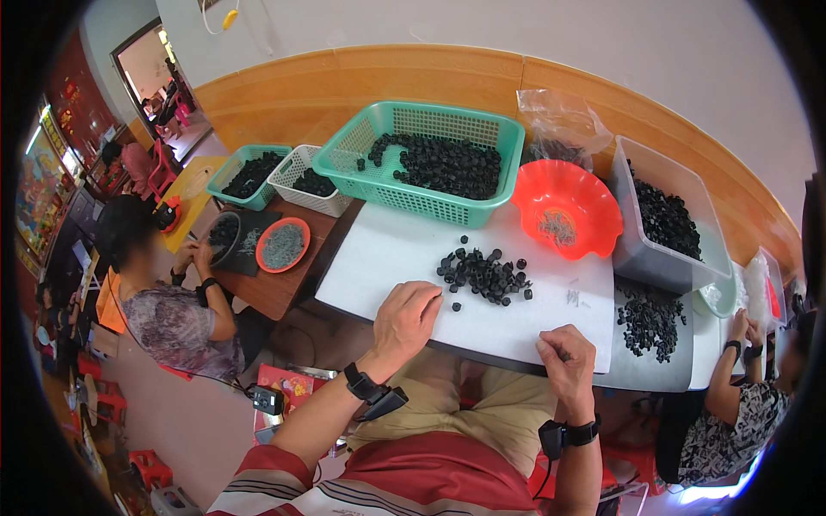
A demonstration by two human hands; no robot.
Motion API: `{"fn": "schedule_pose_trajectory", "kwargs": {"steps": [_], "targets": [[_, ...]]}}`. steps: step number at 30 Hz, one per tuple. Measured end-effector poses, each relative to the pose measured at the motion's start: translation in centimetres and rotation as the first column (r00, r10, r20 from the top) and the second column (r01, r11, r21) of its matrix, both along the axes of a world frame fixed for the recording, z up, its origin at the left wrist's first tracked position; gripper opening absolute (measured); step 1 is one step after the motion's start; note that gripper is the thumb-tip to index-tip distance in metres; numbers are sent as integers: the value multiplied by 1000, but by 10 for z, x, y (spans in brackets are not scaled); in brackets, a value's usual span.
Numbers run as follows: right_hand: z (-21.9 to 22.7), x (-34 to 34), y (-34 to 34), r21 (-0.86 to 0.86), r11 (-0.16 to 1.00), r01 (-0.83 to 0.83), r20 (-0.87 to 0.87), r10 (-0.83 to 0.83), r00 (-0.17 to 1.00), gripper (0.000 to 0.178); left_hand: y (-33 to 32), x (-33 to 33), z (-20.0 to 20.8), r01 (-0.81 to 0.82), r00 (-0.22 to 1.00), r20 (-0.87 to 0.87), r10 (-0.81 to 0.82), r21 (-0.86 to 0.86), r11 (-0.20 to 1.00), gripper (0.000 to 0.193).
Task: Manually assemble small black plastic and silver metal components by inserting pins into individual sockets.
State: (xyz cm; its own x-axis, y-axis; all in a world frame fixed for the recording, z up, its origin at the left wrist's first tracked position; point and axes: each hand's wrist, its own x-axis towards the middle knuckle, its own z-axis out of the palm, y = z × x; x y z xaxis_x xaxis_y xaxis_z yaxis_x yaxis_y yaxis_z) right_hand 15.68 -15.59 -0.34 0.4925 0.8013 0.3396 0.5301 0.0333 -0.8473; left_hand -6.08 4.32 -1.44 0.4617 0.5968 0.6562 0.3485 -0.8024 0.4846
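On a white foam sheet (379, 249) lies a loose pile of small black plastic parts (486, 275). My left hand (406, 320) rests at the pile's near left side, fingers curled together; anything inside them is hidden. Farther right, by the sheet's front edge, my right hand (570, 354) is closed, thumb against the bent fingers. A dark speck shows in it, too small to name. Thin grey metal pins (575, 297) lie on the sheet beyond that hand, and more sit in a red scalloped bowl (594, 202).
A green basket (413, 198) of black parts stands behind the pile, beside a clear plastic bag (564, 120). On the right are a grey bin (658, 267) and scattered black parts (650, 322). People work at both sides; the left one has an orange bowl (283, 245) of pins.
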Motion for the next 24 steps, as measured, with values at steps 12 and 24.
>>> {"fn": "schedule_pose_trajectory", "kwargs": {"steps": [12,24], "targets": [[-5,0,2,28,999,31,14,-32,999,11,2,-2,-5,6,1000,26,-6,11,1000,20],[-4,-3,2,36,998,50,7,-50,999,9,1,-4,-7,41,997,59,-40,-4,999,20]]}}
